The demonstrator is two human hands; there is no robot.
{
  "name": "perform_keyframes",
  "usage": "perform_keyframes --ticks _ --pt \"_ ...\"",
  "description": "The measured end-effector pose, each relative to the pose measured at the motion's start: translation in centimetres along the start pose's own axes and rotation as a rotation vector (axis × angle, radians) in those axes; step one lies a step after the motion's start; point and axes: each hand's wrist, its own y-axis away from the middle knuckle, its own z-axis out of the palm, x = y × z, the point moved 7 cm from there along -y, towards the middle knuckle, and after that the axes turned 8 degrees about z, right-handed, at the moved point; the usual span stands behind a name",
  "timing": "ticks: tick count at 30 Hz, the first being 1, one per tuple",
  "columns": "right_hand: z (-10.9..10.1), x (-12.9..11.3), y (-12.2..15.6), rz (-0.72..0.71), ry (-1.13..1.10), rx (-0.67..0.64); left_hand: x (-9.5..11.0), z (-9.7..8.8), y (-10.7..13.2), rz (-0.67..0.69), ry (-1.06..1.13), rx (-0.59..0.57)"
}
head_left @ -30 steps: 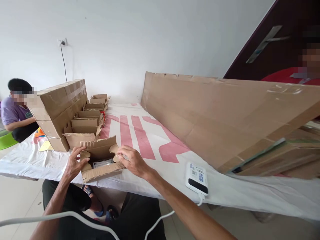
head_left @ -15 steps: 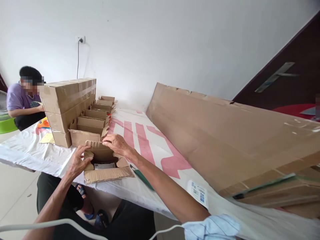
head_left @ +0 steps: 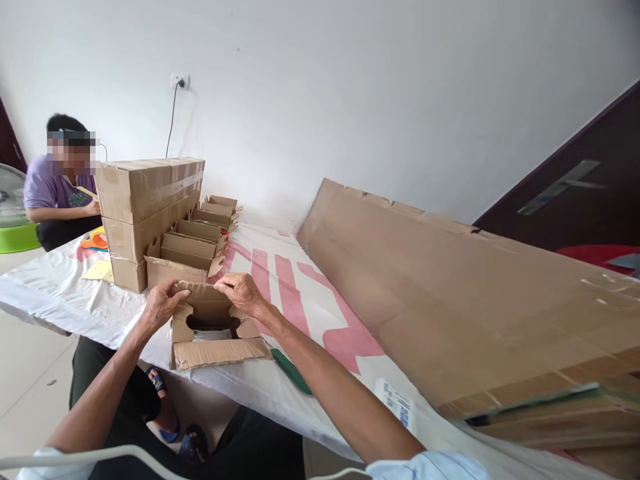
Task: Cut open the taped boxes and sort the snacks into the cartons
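Right in front of me at the table's edge stands a small cardboard box (head_left: 220,353) with its top flaps up. White printed paper (head_left: 213,335) shows inside it. My left hand (head_left: 164,303) pinches the left corner of the box's raised far flap, thumb over the edge. At the flap's right end, my right hand (head_left: 243,293) grips the same edge between thumb and fingers. The two side flaps lean inward with curved cutouts. Just right of the box lies a green object (head_left: 291,372), partly hidden by my right forearm.
Several open cardboard boxes (head_left: 187,250) stand in a row behind, beside a stack of taped cartons (head_left: 133,220). A large cardboard sheet (head_left: 450,293) leans on the right. A white labelled packet (head_left: 397,400) lies by my right arm. Another person (head_left: 63,190) sits at the far left.
My left hand has moved up from the box's left side flap to the corner of the far flap. My right hand stays on that flap. The view has shifted slightly.
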Motion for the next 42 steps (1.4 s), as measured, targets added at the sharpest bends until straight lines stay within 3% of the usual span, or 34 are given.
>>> perform_keyframes --ticks 6,13,17,19,23,29,35,42 --pt "0.0 -0.1 -0.3 0.057 0.017 -0.014 1.4 1.1 -2.1 -0.033 0.117 -0.122" --pt "-0.5 0.1 -0.6 0.131 -0.015 -0.089 2.7 0.4 -3.3 0.096 -0.053 -0.094" --pt "-0.9 0.3 -0.9 0.145 -0.008 -0.114 3.4 1.2 -4.1 0.169 -0.092 -0.212" --pt "-1.5 0.9 -0.8 0.169 -0.03 -0.136 3.7 1.6 -4.5 0.208 -0.114 -0.25" --pt "-2.6 3.0 -0.1 0.233 -0.138 -0.163 3.4 1.5 -4.9 0.227 -0.147 -0.198" --pt "-2.7 5.3 0.8 0.332 -0.299 -0.066 3.0 1.8 -5.6 0.219 -0.168 -0.198" --pt "-2.6 5.3 0.6 0.34 -0.31 -0.015 5.3 3.0 -6.9 0.303 -0.328 -0.355" --pt "-3.7 5.0 1.3 0.331 -0.415 -0.039 7.5 6.1 -7.6 0.393 -0.457 -0.525"
